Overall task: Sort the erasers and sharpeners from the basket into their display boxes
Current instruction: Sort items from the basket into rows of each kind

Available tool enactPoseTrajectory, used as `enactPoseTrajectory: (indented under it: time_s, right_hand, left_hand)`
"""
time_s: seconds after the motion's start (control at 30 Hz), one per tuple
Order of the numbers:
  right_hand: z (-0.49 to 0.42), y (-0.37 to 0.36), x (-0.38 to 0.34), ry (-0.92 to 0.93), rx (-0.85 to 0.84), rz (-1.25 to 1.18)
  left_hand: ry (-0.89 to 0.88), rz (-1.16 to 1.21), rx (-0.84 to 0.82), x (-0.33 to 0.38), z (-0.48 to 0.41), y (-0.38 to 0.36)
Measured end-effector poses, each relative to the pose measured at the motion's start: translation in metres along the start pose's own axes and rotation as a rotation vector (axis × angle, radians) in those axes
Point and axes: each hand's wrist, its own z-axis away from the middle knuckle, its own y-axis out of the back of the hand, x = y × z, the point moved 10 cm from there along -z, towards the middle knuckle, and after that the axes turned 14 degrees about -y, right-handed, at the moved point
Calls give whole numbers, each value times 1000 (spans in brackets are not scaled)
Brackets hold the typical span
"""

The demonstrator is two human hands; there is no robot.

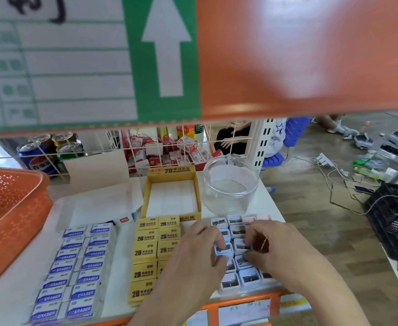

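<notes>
Nearest the shelf (9,297) edge, the left hand (200,250) pinches a sharpener (222,248) in the block of sharpeners (248,278); the right hand (280,245) curls its fingers onto that block, though whether it grips one I cannot tell; yellow erasers (146,252) and blue erasers (75,267) lie in rows leftward; beyond stand a yellow box (151,191), a clear tub (230,184) and, far left, the orange basket (17,208).

Yellow display box (171,177): matt cardboard. Left of it, basket (12,208): perforated plastic. Right, jar (230,184): clear glossy plastic. In front, erasers (146,252): paper sleeves; sharpeners (248,278): smooth plastic, metal blades.
</notes>
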Motion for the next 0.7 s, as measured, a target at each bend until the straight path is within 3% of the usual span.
enactPoseTrajectory:
  time_s: [0.2, 0.37, 0.6, 0.7]
  right_hand:
    - [4, 6, -3, 12, 35, -33]
    - [10, 20, -13, 72, 186, -77]
    - [21, -5, -95, 307, 272, 25]
    - [28, -29, -146, 406, 208, 96]
  left_hand:
    - [-33, -1, 11, 2, 1, 0]
    - [-54, -45, 45, 4, 5, 13]
    - [-42, -261, 166, -14, 23, 84]
    - [32, -296, 276, -41, 49, 131]
